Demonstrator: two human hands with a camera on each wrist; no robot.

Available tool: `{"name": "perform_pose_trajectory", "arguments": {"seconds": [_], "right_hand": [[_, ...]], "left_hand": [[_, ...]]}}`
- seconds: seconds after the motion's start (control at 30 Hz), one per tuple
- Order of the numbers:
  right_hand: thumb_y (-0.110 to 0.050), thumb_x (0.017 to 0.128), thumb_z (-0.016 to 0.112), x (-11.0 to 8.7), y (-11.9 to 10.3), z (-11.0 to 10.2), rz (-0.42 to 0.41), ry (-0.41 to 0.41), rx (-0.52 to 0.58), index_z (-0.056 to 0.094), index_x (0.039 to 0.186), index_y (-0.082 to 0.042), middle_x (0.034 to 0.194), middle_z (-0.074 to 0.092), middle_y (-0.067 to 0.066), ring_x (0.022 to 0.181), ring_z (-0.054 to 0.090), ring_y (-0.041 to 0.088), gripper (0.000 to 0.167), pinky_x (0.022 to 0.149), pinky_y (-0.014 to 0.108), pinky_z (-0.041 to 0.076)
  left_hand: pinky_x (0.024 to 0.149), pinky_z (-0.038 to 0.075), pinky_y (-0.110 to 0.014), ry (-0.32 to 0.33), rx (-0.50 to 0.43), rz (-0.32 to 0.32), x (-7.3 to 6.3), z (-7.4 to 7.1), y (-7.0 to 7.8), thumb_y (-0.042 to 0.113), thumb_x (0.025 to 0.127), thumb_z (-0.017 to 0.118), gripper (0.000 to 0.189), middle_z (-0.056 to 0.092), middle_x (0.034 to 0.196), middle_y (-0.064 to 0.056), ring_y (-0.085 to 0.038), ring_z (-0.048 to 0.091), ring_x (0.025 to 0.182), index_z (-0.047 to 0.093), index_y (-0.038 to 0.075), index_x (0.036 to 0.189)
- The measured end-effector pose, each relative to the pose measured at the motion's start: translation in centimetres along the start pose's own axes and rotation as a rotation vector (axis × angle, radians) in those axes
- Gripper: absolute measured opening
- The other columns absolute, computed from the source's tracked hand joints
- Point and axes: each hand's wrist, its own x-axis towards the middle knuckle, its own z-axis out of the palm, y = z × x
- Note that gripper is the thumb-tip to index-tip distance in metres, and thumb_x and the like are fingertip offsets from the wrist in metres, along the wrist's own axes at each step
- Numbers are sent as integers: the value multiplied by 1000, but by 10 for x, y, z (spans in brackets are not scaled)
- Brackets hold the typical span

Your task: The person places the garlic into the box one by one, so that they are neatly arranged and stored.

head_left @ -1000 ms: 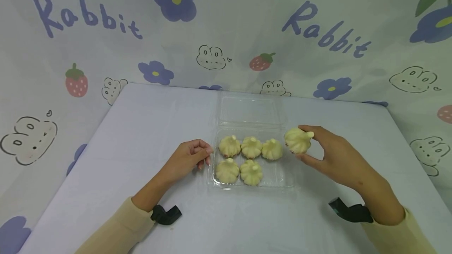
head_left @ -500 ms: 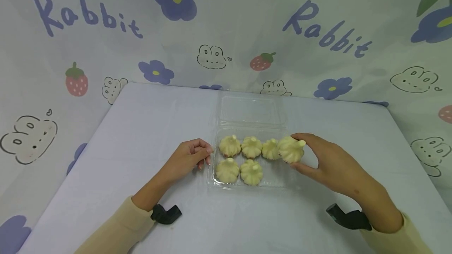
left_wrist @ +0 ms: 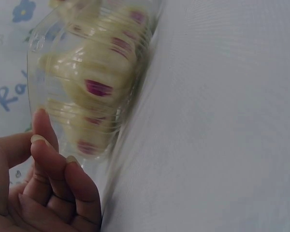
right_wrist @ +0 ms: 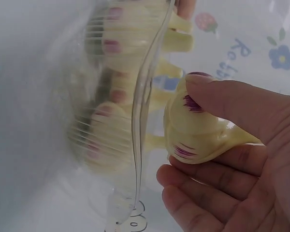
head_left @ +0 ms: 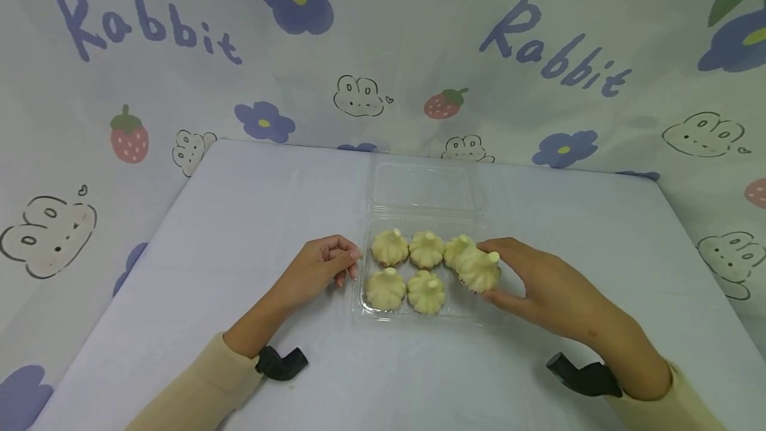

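Observation:
A garlic bulb (head_left: pixel 479 270) is pinched between the thumb and fingers of my right hand (head_left: pixel 553 291), over the right part of a clear plastic box (head_left: pixel 419 319). In the right wrist view the held bulb (right_wrist: pixel 191 123) shows purple streaks, just beyond the box rim (right_wrist: pixel 144 92). Inside the box sit three bulbs (head_left: pixel 426 249) in the back row, the right one partly hidden, and two bulbs (head_left: pixel 426 292) in front. My left hand (head_left: pixel 317 268) pinches the box's left edge, fingers curled; its fingertips (left_wrist: pixel 42 128) overlap the rim in the left wrist view.
The box's clear lid (head_left: pixel 426 188) lies folded back behind it. A white cloth (head_left: pixel 269 205) covers the table, and a patterned curtain (head_left: pixel 383 45) stands along the back and sides. Black wrist mounts (head_left: pixel 583 378) sit at both cuffs.
My right hand has carried the garlic bulb left and toward the front, from beside the box to over its right part, partly covering the back right bulb. The left hand has stayed put.

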Motion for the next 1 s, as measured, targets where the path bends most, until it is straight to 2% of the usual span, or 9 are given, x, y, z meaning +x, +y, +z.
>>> {"name": "perform_pose_trajectory", "arguments": {"seconds": [0.3,0.6,0.83,1.0], "right_hand": [[-29,89,87,0,-5,6,16,-63,8,54,147,-11,145,61,5,130,61,28,69,100,50,53],[-29,87,88,4,-7,12,-7,-107,-61,58,143,-8,141,63,9,127,63,30,67,97,50,54],[-28,84,91,6,-8,13,-37,-114,-92,63,137,-10,134,64,5,126,60,27,63,93,46,56],[-26,82,92,9,-9,13,-39,-135,-98,65,135,-10,133,63,4,126,59,26,61,95,44,55]], "left_hand": [[57,44,-25,-2,-4,2,0,0,0,22,107,62,21,69,82,-11,-15,55,65,67,2,109],[58,44,-25,-3,-12,3,0,0,0,23,107,63,21,69,83,-12,-16,55,65,67,2,110],[57,44,-25,-3,-16,1,0,0,1,21,107,62,20,69,82,-10,-15,55,64,67,2,110],[57,44,-25,0,-15,-1,0,0,1,21,107,63,20,69,82,-9,-15,55,64,67,1,109]]}}
